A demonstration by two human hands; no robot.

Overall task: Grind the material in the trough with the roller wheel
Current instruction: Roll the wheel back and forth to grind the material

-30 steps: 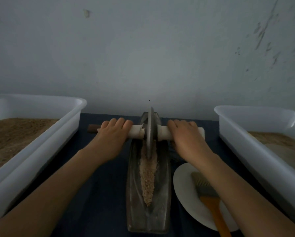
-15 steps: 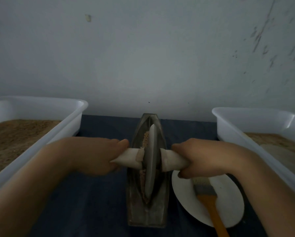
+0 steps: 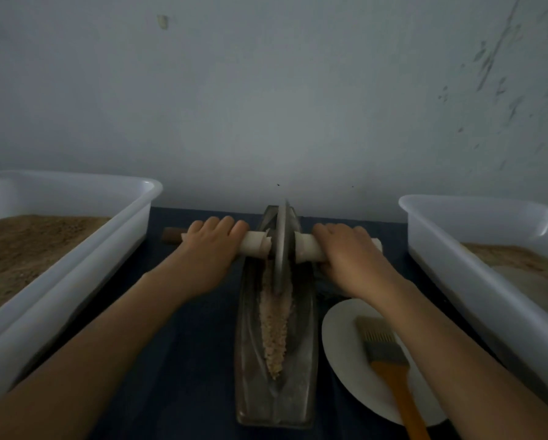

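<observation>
— On the dark blue tabletop (image 3: pixel 183 360), item one?
— Metal trough (image 3: pixel 301 392), boat-shaped, lying lengthwise away from the viewer; pale coarse material (image 3: pixel 274 328) along its groove. Far tip hidden behind the roller wheel (image 3: pixel 280 249), which stands upright in the groove near the far end.
— Hands?
— Left hand (image 3: pixel 207 249) wrapped over the white-wrapped axle (image 3: pixel 255 244); right hand (image 3: pixel 352 252) wrapped over the other side. Fingertips curl out of sight. A brown stub of axle shows past the left hand.
— Beside it?
— White plate (image 3: pixel 349 354), right of the trough, partly covered by the right forearm; brush (image 3: pixel 384 347) on it, orange handle cut off by the bottom edge.
— Flanks?
— Left tub (image 3: pixel 85 249) and right tub (image 3: pixel 476 281), white, holding brown powder, both cropped by the frame.
</observation>
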